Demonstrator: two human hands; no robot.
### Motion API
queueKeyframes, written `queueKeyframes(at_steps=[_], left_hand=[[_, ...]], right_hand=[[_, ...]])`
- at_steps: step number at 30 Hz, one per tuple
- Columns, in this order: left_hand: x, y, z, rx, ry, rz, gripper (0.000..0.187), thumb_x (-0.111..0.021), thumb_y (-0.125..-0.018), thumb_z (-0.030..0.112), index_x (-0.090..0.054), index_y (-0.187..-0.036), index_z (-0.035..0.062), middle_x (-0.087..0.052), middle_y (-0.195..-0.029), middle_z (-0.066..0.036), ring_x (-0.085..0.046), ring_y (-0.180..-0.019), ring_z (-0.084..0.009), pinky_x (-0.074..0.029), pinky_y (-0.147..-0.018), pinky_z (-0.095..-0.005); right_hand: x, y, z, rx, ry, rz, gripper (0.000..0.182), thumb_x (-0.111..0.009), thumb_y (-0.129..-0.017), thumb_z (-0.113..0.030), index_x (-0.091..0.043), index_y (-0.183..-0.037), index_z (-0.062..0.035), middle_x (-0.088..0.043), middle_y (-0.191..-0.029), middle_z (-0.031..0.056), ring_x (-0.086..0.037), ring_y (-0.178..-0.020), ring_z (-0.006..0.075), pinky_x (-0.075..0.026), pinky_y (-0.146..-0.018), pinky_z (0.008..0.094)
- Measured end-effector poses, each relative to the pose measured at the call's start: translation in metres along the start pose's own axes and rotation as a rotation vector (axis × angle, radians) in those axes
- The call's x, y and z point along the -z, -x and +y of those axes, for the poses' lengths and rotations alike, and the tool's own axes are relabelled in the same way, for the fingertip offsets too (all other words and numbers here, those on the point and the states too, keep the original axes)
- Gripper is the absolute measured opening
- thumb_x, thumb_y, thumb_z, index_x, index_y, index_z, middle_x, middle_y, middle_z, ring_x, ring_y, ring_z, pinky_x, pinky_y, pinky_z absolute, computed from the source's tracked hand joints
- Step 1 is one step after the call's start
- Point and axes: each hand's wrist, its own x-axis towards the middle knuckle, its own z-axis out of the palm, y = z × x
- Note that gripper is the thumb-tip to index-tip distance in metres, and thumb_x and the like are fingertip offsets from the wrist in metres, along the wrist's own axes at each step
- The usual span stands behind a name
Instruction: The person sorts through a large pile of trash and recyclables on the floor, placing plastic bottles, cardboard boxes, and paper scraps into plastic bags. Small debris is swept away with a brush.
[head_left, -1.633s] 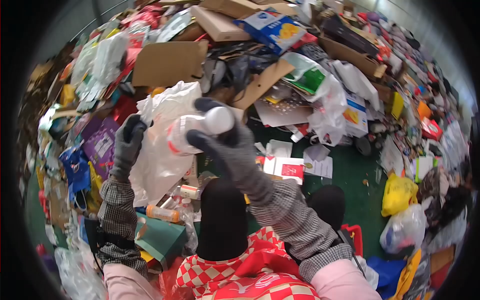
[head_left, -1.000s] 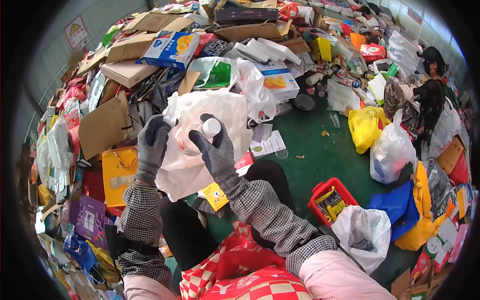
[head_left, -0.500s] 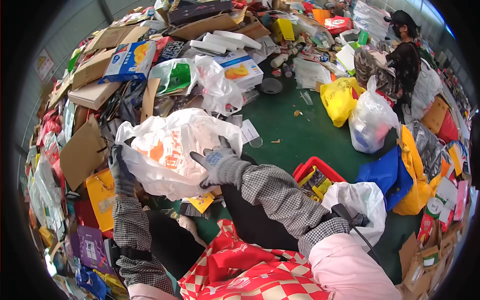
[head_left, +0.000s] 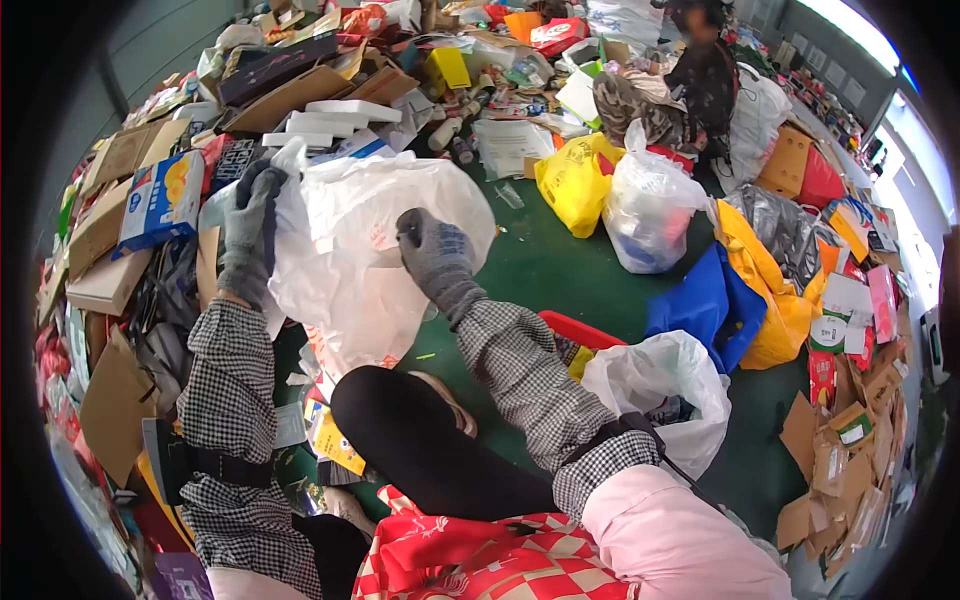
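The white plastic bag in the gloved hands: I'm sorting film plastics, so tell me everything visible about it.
The white plastic bag is thin, crinkled film, slightly see-through, with faint red-orange print. It is held up in the air, spread wide. The left hand, in a grey glove, pinches its upper left edge; the right hand, gloved too, grips its right side. Its lower part hangs towards the black-clad knee. Whether anything is inside cannot be told.
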Motion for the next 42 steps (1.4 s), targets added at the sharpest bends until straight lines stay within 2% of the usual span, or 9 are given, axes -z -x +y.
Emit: queueKeyframes(at_steps=[6, 12, 14, 18, 26, 30, 34, 37, 42], left_hand=[[-0.137, -0.003, 0.024, -0.027, 0.039, -0.246, 0.022, -0.05, -0.09, 0.012, -0.056, -0.108, 0.002, -0.06, -0.096, -0.003, -0.052, -0.087, -0.0099, -0.04, -0.082, -0.0216], [-0.176, 0.046, 0.03, -0.017, -0.205, -0.616, 0.029, -0.056, -0.084, 0.008, -0.052, -0.113, 0.0021, -0.061, -0.087, -0.004, -0.054, -0.075, -0.0076, -0.046, -0.066, -0.0233], [-0.154, 0.051, 0.006, -0.326, -0.273, -0.609, 0.039, -0.058, -0.082, 0.009, -0.049, -0.12, 0.0029, -0.06, -0.09, -0.005, -0.056, -0.08, -0.0102, -0.047, -0.072, -0.0253], [-0.059, 0.073, 0.001, 0.082, -0.166, -0.439, 0.046, -0.053, -0.089, 0.012, -0.038, -0.131, 0.0016, -0.055, -0.109, -0.008, -0.052, -0.102, -0.0134, -0.039, -0.091, -0.0263], [0.189, 0.191, 0.019, 0.233, -0.368, 0.076, 0.042, -0.052, -0.091, 0.02, -0.043, -0.127, 0.0001, -0.056, -0.108, -0.006, -0.053, -0.1, -0.0127, -0.042, -0.089, -0.0264], [0.244, 0.241, 0.022, 0.285, -0.361, 0.299, 0.042, -0.05, -0.092, 0.024, -0.044, -0.127, 0.0019, -0.055, -0.11, -0.006, -0.054, -0.102, -0.0144, -0.042, -0.091, -0.0272], [0.268, 0.254, 0.016, 0.295, -0.236, 0.415, 0.038, -0.052, -0.091, 0.022, -0.047, -0.125, 0.0041, -0.058, -0.11, -0.008, -0.057, -0.1, -0.0159, -0.044, -0.09, -0.0274], [0.286, 0.254, 0.004, 0.266, -0.171, 0.504, 0.039, -0.054, -0.09, 0.024, -0.049, -0.124, 0.0053, -0.06, -0.107, -0.01, -0.058, -0.099, -0.0173, -0.045, -0.09, -0.0281], [0.305, 0.253, 0.008, 0.195, -0.003, 0.637, 0.037, -0.056, -0.089, 0.024, -0.051, -0.121, 0.0056, -0.061, -0.104, -0.01, -0.059, -0.097, -0.0173, -0.045, -0.089, -0.0288]], right_hand=[[0.106, 0.03, 0.016, 0.042, -0.119, 0.46, 0.022, -0.054, -0.083, -0.018, -0.056, -0.104, -0.0119, -0.064, -0.087, 0.0126, -0.062, -0.075, 0.0305, -0.047, -0.068, 0.0385], [0.094, 0.058, 0.052, 0.015, 0.009, 0.442, 0.026, -0.054, -0.083, -0.016, -0.056, -0.108, -0.0075, -0.064, -0.094, 0.0135, -0.063, -0.083, 0.0282, -0.048, -0.073, 0.0361], [0.081, 0.061, 0.096, -0.153, 0.105, 0.401, 0.027, -0.05, -0.085, -0.019, -0.056, -0.108, -0.0087, -0.064, -0.095, 0.0131, -0.062, -0.084, 0.0289, -0.047, -0.074, 0.0379], [0.051, 0.092, 0.17, -0.475, 0.114, 0.117, 0.029, -0.051, -0.083, -0.028, -0.057, -0.105, -0.0097, -0.064, -0.089, 0.0157, -0.061, -0.083, 0.0322, -0.046, -0.073, 0.0395], [0.054, 0.076, 0.136, -0.146, 0.077, 0.187, 0.035, -0.053, -0.085, -0.029, -0.056, -0.113, -0.0079, -0.062, -0.093, 0.0135, -0.061, -0.081, 0.0221, -0.047, -0.074, 0.0339], [0.065, 0.041, 0.052, 0.063, 0.675, -0.238, 0.038, -0.054, -0.085, -0.033, -0.055, -0.112, -0.0065, -0.062, -0.086, 0.0131, -0.06, -0.076, 0.0295, -0.044, -0.069, 0.0407], [0.001, 0.032, -0.056, 0.362, 0.307, -0.281, 0.035, -0.059, -0.082, -0.029, -0.057, -0.11, -0.0074, -0.064, -0.093, 0.0108, -0.062, -0.083, 0.0237, -0.046, -0.074, 0.034], [-0.092, 0.013, -0.073, 0.205, -0.185, -0.765, 0.032, -0.061, -0.081, -0.027, -0.06, -0.104, -0.0047, -0.065, -0.081, 0.0072, -0.061, -0.069, 0.0111, -0.047, -0.064, 0.0249], [-0.278, 0.048, 0.009, -0.261, 0.31, -1.361, 0.025, -0.061, -0.082, -0.026, -0.06, -0.095, -0.005, -0.058, -0.069, 0.0035, -0.055, -0.051, 0.0115, -0.042, -0.044, 0.0241]])
